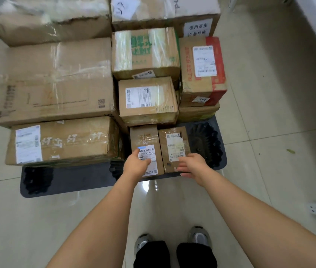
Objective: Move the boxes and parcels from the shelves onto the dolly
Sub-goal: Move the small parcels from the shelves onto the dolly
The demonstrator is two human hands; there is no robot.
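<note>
- Starting far left: big flat carton (54, 80) lies across the left side of the dolly (66, 180), with a long taped box (62, 141) just near of it; heavy wide ones go low and to one side, likely as a stable base.
- Dolly's near-left deck is bare dark plastic; its wheels and handle are hidden or out of frame.
- Centre: green-print box (145, 52) and labelled mid box (147, 100) sit in a row running far to near, packed tight against the cartons.
- Left hand (136, 163) rests on the narrow small box (146, 149) at the near edge, fingers curled down over its label; looks like setting or squaring it. Cannot tell if it truly grips, fingertips hidden behind the hand.
- Right hand (191, 165) sits at the near end of the second small box (174, 148), fingers loose and spread, touching or just short of it; contact unclear.
- The two small boxes stand side by side, touching, filling the gap at the near edge.
- Right: red-taped box (201, 70) stacked on a lower box, mostly hidden.
- Far boxes cut off by the frame top, blurred. Shelves: only a sliver at far right.
</note>
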